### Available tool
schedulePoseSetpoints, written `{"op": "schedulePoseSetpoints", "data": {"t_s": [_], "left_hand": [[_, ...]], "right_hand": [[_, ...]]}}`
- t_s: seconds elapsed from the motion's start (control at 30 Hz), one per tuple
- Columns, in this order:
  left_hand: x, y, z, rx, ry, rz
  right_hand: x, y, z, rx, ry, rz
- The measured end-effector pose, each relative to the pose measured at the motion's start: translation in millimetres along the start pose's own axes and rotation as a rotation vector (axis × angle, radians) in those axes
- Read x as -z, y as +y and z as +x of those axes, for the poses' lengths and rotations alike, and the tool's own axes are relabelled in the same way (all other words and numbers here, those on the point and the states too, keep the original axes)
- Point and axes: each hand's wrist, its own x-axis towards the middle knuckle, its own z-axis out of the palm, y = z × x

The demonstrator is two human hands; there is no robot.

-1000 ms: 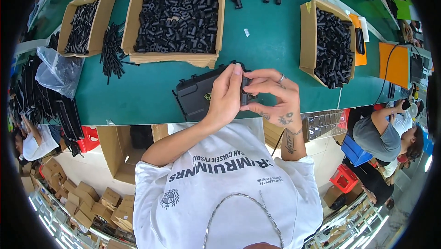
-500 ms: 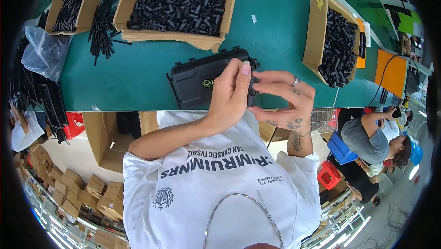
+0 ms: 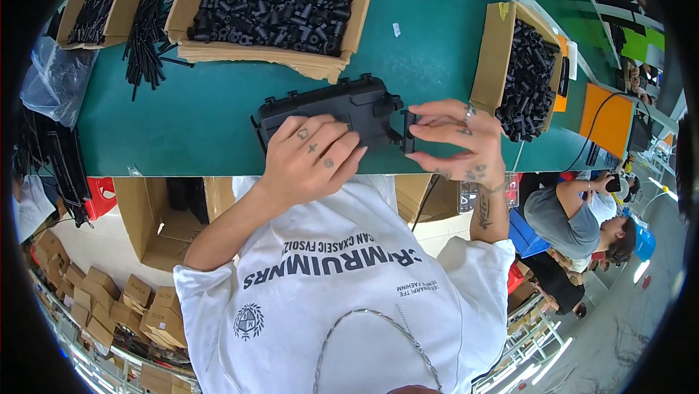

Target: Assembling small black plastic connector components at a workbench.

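Best bet here: steady the black case [image 3: 358, 108] and hold the small black part [image 3: 409, 132] square to its right end. The right hand [image 3: 462, 141] pinches that part, fingers pointing left. The left hand [image 3: 312, 158] lies knuckles-up over the case, near the green bench's [image 3: 437, 52] front edge; can't tell if it's gripping.

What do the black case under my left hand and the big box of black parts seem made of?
The case looks like matte, hard plastic, going by its dull surface and moulded-looking ridges. The box appears to be plain brown cardboard, judging by its ragged edge.
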Motion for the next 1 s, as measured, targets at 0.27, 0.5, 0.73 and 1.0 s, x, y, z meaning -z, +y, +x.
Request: {"op": "schedulePoseSetpoints", "data": {"t_s": [0.27, 0.5, 0.73, 1.0], "left_hand": [[3, -3, 6, 0.171, -0.251, 0.023], [3, -7, 5, 0.136, -0.266, 0.001], [4, -7, 6, 0.136, -0.270, -0.005], [2, -8, 6, 0.131, -0.251, -0.031]], "right_hand": [[6, 10, 12, -0.006, -0.131, -0.043], [2, 13, 11, 0.022, -0.145, -0.083], [0, 14, 10, 0.028, -0.127, -0.087], [-6, 17, 8, 0.059, -0.068, -0.081]]}}
